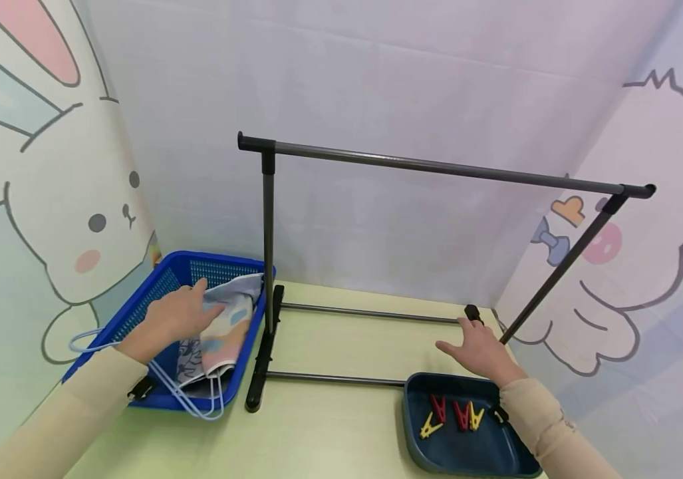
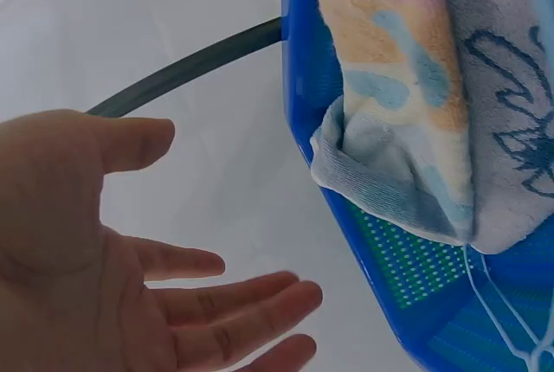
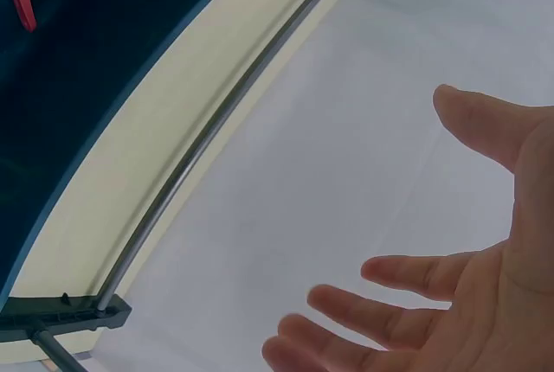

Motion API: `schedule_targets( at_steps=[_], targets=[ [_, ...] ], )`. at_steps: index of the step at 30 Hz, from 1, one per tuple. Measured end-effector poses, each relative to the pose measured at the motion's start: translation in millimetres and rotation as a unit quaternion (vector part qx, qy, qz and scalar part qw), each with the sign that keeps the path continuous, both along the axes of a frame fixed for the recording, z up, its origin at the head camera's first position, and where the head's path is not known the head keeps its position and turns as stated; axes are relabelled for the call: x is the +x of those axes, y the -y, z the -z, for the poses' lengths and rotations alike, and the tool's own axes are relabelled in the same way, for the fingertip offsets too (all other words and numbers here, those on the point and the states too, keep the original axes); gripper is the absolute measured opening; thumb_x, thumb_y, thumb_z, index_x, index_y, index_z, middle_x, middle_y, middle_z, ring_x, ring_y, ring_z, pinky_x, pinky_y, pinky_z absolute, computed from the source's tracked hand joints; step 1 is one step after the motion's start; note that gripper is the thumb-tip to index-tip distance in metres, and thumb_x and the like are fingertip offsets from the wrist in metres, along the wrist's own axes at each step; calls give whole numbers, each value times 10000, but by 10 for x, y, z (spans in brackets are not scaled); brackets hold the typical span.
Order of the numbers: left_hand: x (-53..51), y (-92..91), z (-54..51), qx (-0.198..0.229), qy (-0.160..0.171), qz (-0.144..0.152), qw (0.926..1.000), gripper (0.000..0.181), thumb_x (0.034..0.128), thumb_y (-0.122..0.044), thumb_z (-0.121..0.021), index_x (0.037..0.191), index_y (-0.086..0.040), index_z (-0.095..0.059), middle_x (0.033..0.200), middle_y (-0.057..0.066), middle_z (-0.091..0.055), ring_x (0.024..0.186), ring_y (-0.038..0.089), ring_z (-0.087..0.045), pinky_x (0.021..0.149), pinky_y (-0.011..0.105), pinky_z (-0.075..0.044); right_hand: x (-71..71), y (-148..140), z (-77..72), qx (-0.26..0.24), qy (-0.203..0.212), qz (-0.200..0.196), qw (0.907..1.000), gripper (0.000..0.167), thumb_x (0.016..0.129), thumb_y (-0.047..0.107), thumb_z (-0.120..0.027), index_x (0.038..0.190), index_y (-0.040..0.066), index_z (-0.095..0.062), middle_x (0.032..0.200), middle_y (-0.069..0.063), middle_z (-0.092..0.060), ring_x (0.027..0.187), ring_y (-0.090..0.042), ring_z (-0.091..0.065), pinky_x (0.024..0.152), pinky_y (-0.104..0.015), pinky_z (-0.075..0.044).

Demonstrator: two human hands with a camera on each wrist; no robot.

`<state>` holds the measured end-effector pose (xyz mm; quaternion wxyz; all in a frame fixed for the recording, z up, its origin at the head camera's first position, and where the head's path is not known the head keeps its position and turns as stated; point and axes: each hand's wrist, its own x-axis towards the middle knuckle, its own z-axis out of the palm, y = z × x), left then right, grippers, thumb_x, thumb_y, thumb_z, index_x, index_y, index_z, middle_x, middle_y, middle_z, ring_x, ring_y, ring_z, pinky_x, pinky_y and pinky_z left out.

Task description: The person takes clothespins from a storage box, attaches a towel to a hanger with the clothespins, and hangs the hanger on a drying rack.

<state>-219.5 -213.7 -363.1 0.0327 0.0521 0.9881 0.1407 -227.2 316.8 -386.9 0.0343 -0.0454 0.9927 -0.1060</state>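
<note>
Over the blue basket (image 1: 137,319) my left hand (image 1: 176,314) hovers, fingers extended and thumb spread, holding nothing. Inside the basket lie folded towels: a pastel patterned one (image 2: 398,86) and a grey one (image 2: 506,104) with dark line drawings. Light blue wire hangers (image 1: 182,392) lie in the basket and stick out past its rim. On the other side, my right hand (image 1: 479,349) is held above the far edge of a dark blue tray (image 1: 413,426), fingers spread and touching nothing. Red clothespins (image 1: 461,416) and yellow clothespins (image 1: 429,426) lie in the tray.
A grey and black rack stands on the pale table (image 1: 329,426), its top bar (image 1: 407,161) spanning between two uprights. Two lower rods (image 1: 341,379) run near the tabletop. The basket sits left of the rack, the tray at its front right. Printed curtains (image 1: 377,86) enclose the table.
</note>
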Motion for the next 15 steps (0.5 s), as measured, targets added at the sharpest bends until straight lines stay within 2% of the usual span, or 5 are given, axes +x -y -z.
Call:
schedule_targets(
  at_steps=[3,4,8,11,15],
  targets=[
    [20,48,-11,59,67,-71,9999,792,947,-490,-464,1404,128,-276,1219,366,-496,747,369,-611,455,383,-431,16,7,-8,27,67,-36,10000,922,852,588,-577,1362,-143,-345,1337,-385,-373,1199,-534,-379,895,-629,-361],
    [25,68,-10,26,77,-85,9999,780,949,-489,-460,1394,131,-298,1205,363,-508,731,366,-612,467,398,-441,22,9,-9,24,80,-49,10000,926,851,596,-572,1363,-141,-345,1323,-376,-399,1182,-517,-413,886,-619,-375],
    [39,148,1,-183,86,-131,9997,706,949,-466,-473,1316,135,-422,1172,353,-534,817,425,-605,543,466,-480,27,6,5,-69,131,-96,9998,863,855,581,-578,1333,-118,-408,1157,-299,-566,1018,-413,-574,800,-550,-459],
    [47,214,21,-198,75,-105,9997,612,945,-435,-492,1223,109,-526,917,238,-623,693,330,-590,510,412,-456,28,-13,37,-159,136,-134,9997,739,868,522,-599,1258,-98,-498,991,-191,-644,870,-316,-627,713,-488,-498],
    [70,294,69,-101,60,-168,9998,496,939,-414,-501,1000,63,-620,633,47,-476,558,214,-479,462,326,-347,47,-41,71,-219,143,-187,9995,615,875,472,-615,1150,-77,-578,890,-110,-657,770,-246,-626,657,-446,-503]
  ],
)
